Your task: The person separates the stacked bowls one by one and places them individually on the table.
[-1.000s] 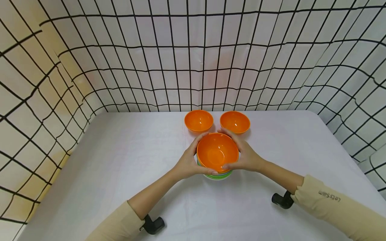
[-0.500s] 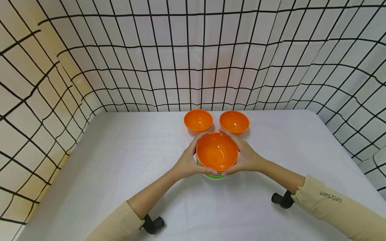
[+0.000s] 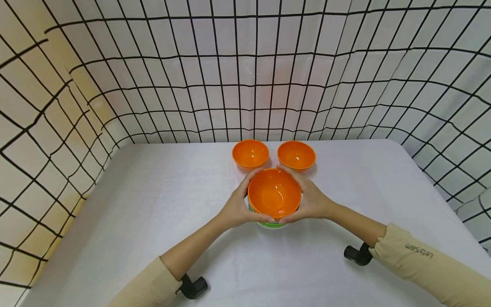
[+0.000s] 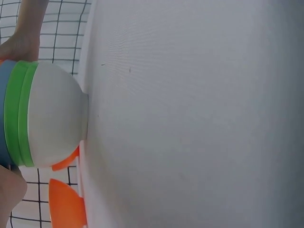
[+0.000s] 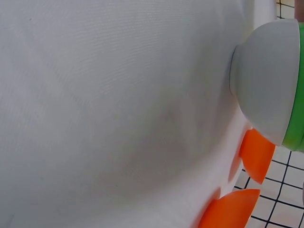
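A stack of nested bowls stands mid-table in the head view, an orange bowl (image 3: 274, 194) uppermost. My left hand (image 3: 238, 207) curls round its left side, thumb along the near side. From the right, my right hand (image 3: 316, 200) grips it the same way, the two thumb tips almost meeting at the front. Green rims (image 3: 270, 225) peek out under the thumbs. In the left wrist view a blue band (image 4: 5, 111), green bands (image 4: 20, 114) and a white bowl (image 4: 54, 114) at the bottom show. Fingers hide part of the stack's sides.
Two more orange bowls stand upright beyond the stack, one at left (image 3: 250, 154) and one at right (image 3: 296, 155). A white cloth (image 3: 172, 183) covers the table. Black grid lines (image 3: 234, 70) run over the pale walls around it.
My right thumb has slid from over the top bowl's rim down to its near outer side. Both hands otherwise keep their hold, and the view has shifted slightly.
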### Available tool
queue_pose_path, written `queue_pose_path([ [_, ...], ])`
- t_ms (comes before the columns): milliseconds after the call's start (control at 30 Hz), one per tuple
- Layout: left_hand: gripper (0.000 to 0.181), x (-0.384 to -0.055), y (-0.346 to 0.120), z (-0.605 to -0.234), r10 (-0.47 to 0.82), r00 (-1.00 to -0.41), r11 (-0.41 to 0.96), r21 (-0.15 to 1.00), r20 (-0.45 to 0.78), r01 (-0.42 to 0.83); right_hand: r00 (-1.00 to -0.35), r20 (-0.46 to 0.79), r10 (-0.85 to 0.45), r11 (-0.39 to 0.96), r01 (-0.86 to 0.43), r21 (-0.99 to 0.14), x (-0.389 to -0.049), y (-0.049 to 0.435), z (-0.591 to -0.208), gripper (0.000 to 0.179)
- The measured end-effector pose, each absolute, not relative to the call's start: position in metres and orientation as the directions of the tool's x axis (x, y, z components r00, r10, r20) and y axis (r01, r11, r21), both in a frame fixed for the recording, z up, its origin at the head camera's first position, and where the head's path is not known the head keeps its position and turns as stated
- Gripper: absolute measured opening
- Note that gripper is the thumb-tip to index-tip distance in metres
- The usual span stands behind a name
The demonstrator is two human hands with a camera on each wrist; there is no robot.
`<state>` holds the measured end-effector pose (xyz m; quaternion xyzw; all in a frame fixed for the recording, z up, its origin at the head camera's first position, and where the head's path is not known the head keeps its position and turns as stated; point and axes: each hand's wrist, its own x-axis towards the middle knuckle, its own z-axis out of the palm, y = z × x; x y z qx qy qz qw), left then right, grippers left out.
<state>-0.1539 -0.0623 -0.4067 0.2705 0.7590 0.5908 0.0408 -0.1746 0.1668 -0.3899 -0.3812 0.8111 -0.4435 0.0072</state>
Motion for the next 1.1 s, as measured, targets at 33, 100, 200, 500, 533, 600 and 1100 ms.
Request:
queue_pose_path([
  [33,0.104,-0.154,-0.062,-0.407,0.459,-0.851,0.156,0.919,0.257,0.362,-0.709,0.328,-0.625,0.317,-0.614,-0.723,-0.175,0.167,-0.39,0.115],
  [100,0.105,-0.153,-0.063,-0.407,0.461,-0.851,0.161,0.92,0.25,0.358,-0.706,0.332,-0.625,0.316,-0.618,-0.72,-0.175,0.166,-0.391,0.115],
  [200,0.107,-0.153,-0.064,-0.407,0.469,-0.849,0.153,0.924,0.244,0.35,-0.705,0.331,-0.627,0.31,-0.615,-0.725,-0.175,0.166,-0.391,0.114],
  [500,0.112,-0.155,-0.063,-0.409,0.489,-0.826,0.132,0.912,0.28,0.388,-0.704,0.358,-0.614,0.306,-0.63,-0.714,-0.174,0.165,-0.392,0.112],
  [533,0.112,-0.155,-0.063,-0.409,0.488,-0.826,0.134,0.911,0.283,0.391,-0.703,0.364,-0.611,0.305,-0.633,-0.711,-0.174,0.165,-0.392,0.112],
  [600,0.113,-0.155,-0.062,-0.409,0.486,-0.824,0.138,0.905,0.292,0.403,-0.704,0.374,-0.604,0.302,-0.636,-0.71,-0.172,0.163,-0.39,0.111],
  [1100,0.112,-0.149,-0.061,-0.393,0.49,-0.827,0.153,0.907,0.276,0.393,-0.706,0.412,-0.576,0.305,-0.653,-0.694,-0.167,0.163,-0.388,0.107],
])
